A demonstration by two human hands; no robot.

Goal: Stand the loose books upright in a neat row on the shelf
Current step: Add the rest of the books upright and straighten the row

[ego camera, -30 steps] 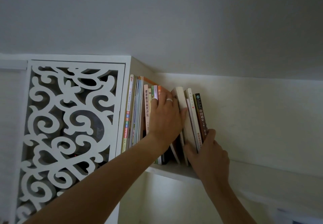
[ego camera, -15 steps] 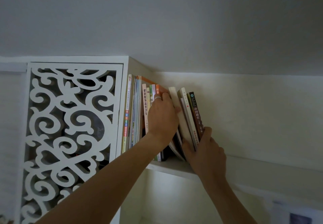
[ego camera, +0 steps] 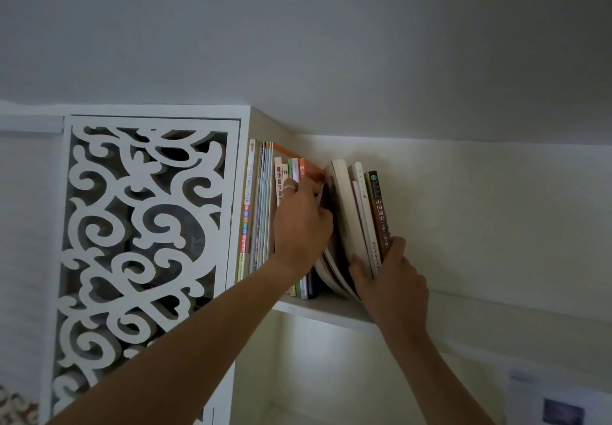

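On the white shelf [ego camera: 331, 310], beside a carved panel [ego camera: 142, 242], the books [ego camera: 265, 206] stand in a row. The left hand [ego camera: 303, 226], fingers curled, reaches into the gap and grasps a curved soft book [ego camera: 344, 219]. The right hand [ego camera: 390, 279] pinches the leaning brown book [ego camera: 377, 212] and its neighbours at their lower edge.
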